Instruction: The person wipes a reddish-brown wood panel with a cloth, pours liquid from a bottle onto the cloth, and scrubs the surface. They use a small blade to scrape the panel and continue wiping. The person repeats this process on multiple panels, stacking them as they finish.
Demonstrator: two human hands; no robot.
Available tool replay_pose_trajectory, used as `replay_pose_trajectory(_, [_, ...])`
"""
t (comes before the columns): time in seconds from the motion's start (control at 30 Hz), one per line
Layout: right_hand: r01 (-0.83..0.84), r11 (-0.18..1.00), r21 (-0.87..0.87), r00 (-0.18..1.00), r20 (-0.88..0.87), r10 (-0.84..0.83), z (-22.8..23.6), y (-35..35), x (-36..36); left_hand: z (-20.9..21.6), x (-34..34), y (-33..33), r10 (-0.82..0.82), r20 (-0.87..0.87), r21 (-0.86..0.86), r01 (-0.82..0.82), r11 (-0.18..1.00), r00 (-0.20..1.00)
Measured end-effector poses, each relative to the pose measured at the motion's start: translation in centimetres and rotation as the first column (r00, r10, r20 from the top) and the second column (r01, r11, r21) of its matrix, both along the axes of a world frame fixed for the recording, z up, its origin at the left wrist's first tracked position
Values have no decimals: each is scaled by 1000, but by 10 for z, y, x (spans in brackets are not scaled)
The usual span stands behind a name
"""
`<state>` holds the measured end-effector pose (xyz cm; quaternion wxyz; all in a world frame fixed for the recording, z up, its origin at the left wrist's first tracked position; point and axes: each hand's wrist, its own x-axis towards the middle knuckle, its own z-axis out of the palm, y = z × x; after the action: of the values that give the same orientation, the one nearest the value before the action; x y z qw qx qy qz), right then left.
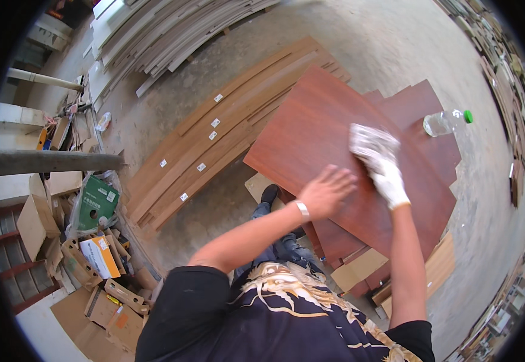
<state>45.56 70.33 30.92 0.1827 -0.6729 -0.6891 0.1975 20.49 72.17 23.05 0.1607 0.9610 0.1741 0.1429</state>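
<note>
A reddish-brown wooden board [310, 120] lies on top of a stack of similar boards in front of me. My left hand [327, 193], bare with a pale band at the wrist, is over the board's near left part, fingers stretched out and slightly blurred. On my right hand [386, 175] is a white knitted glove. It presses what looks like a crumpled white-grey cloth [372, 142] against the board's surface; the fingers blend into the cloth. Beyond it, a clear plastic bottle [440, 123] with a green cap lies on a lower board [413, 105] at the right.
Long brown planks [214, 136] with small white labels lie on the floor to the left. Pale panels [160, 36] are stacked at the far left. Cardboard boxes [102, 256] and a green package [98, 202] crowd the left side. Wood pieces [497, 78] line the right edge.
</note>
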Motion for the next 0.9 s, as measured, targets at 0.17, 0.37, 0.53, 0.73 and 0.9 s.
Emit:
replay_pose_trajectory(0.17, [430,903,21,897,105,-430,-25,-209,60,16,-161,78,579,-93,-94,-586,805,810])
replay_pose_trajectory(0.37, [418,907,43,900,114,-420,-53,-247,-67,-3,-185,111,734,-65,-849,-424,315,676])
replay_pose_trajectory(0.53, [106,991,-85,980,180,-89,-44,-116,-183,-6,-168,108,658,-178,-877,-421,231,732])
replay_pose_trajectory(0.73, [123,969,212,992,2,-126,-21,-81,-188,17,-184,95,641,-142,-929,-325,177,754])
replay_pose_trajectory(0.9, [533,845,34,799,309,-516,16,-130,-22,5,-180,70,667,-7,-211,-653,728,745])
